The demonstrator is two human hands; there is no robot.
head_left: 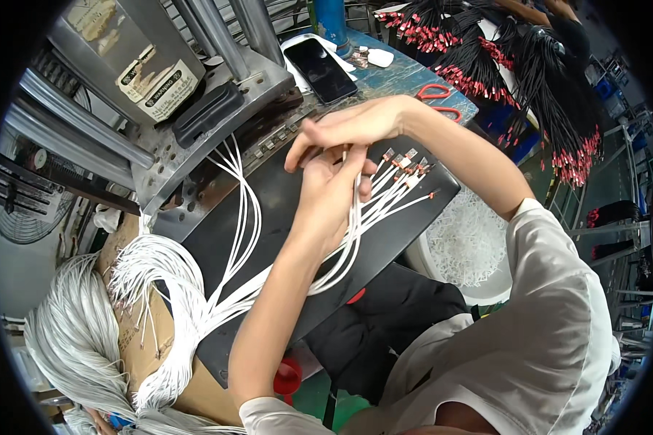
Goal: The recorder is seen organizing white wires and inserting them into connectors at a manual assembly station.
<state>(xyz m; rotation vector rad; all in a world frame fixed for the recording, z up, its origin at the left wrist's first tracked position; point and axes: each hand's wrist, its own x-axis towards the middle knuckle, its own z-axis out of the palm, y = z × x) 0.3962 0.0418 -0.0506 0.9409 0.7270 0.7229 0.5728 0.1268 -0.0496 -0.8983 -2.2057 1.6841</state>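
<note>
My left hand [330,185] is closed around a few white cables [355,217], which loop down from it over a black board [286,170]. Just above, my right hand [352,125] bends over the left with curled fingers; whatever they grip is hidden behind the hands. Beside the left hand, on the board, lie several white cables ending in metal plugs [406,167] with orange-red parts. Other white cables [248,210] run from beneath the machine to a thick white bundle [189,319] at the left.
A steel press [257,90] with round posts stands at the far left. Behind my hands are a phone [319,69] and red-handled scissors [435,92] on a blue table. A white tub [468,239] of clear scraps sits right. Black cables [551,109] with red ends hang beyond, near another person.
</note>
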